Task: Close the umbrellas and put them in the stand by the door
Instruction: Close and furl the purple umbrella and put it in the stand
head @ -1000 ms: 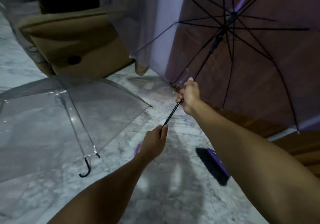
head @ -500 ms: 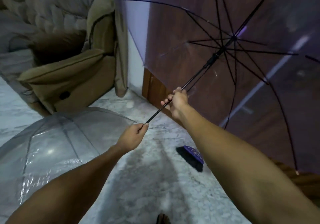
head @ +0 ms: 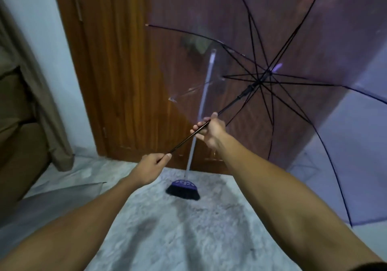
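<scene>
the transparent purple-tinted umbrella with black ribs (head: 272,46) is standing fully open, the left hand (head: 149,167) gripping its shaft end, the right hand (head: 209,129) pinching the shaft higher; closing and stowing are remaining.

The open umbrella (head: 293,78) fills the upper right, its shaft slanting down-left. The right hand (head: 209,131) sits midway along the shaft, the left hand (head: 151,166) lower at its end. Behind the shaft a broom (head: 184,189) leans against the door (head: 117,71). A sofa (head: 18,128) stands far left.
</scene>
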